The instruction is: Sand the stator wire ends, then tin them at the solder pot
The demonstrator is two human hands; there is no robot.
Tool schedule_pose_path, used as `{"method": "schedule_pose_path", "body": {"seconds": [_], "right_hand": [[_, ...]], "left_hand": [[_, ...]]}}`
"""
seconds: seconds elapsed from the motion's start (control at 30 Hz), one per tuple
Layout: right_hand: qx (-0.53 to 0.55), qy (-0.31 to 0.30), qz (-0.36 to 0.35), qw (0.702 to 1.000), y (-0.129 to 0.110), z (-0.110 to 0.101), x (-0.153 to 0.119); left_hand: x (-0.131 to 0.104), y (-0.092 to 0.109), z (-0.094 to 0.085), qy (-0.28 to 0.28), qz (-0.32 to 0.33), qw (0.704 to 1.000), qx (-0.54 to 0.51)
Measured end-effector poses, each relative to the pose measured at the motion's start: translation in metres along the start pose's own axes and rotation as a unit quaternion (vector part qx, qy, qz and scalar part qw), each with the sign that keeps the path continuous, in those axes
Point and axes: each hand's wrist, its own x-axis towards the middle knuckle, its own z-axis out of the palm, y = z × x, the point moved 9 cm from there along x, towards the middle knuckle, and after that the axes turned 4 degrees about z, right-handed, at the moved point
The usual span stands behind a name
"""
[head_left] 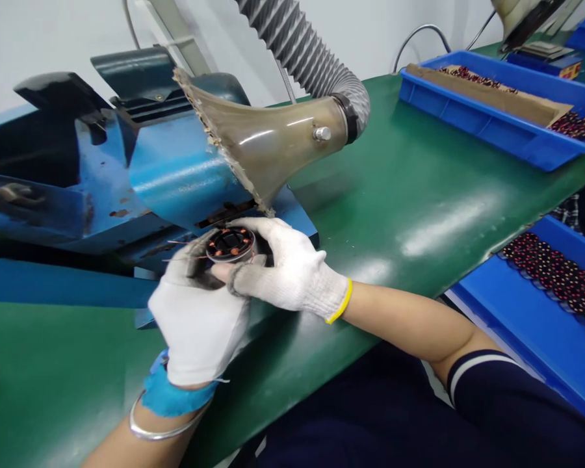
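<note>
A small round motor stator (231,242), black with copper windings and a metal rim, is held between my two gloved hands. Thin copper wires stick out from it to the left. My left hand (197,305), in a white glove with a blue cuff, is wrapped round its left and lower side. From the right, my right hand (285,263), in a white knitted glove with a yellow hem, grips the stator with thumb and fingers. Just behind my hands stands a blue machine (175,169), partly covered by a translucent suction hood (273,136).
A grey ribbed hose (312,52) runs up from the hood. On the green table (419,214), a blue tray (482,123) at the back right holds many small parts and cardboard. Another blue tray (497,318) with rows of parts is at my right.
</note>
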Motion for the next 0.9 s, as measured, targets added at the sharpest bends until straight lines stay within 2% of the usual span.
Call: {"method": "schedule_pose_path", "body": {"seconds": [0.2, 0.43, 0.6, 0.7, 0.9], "right_hand": [[0.052, 0.003, 0.007, 0.999, 0.001, 0.002, 0.002], [0.100, 0.041, -0.020, 0.994, 0.019, 0.001, 0.000], [0.084, 0.064, -0.042, 0.994, 0.020, 0.003, 0.001], [0.071, 0.057, -0.060, 0.994, 0.016, 0.006, 0.003], [0.051, 0.096, -0.054, 0.993, 0.019, -0.008, -0.010]], "left_hand": [[0.008, 0.009, 0.002, -0.019, 0.042, 0.998, 0.031], [0.010, 0.011, 0.013, -0.019, 0.070, 0.997, 0.026], [0.011, 0.011, 0.010, -0.016, 0.079, 0.997, -0.004], [0.013, 0.009, 0.006, -0.011, 0.078, 0.997, 0.019], [0.004, 0.012, 0.017, -0.011, 0.102, 0.994, 0.034]]}}
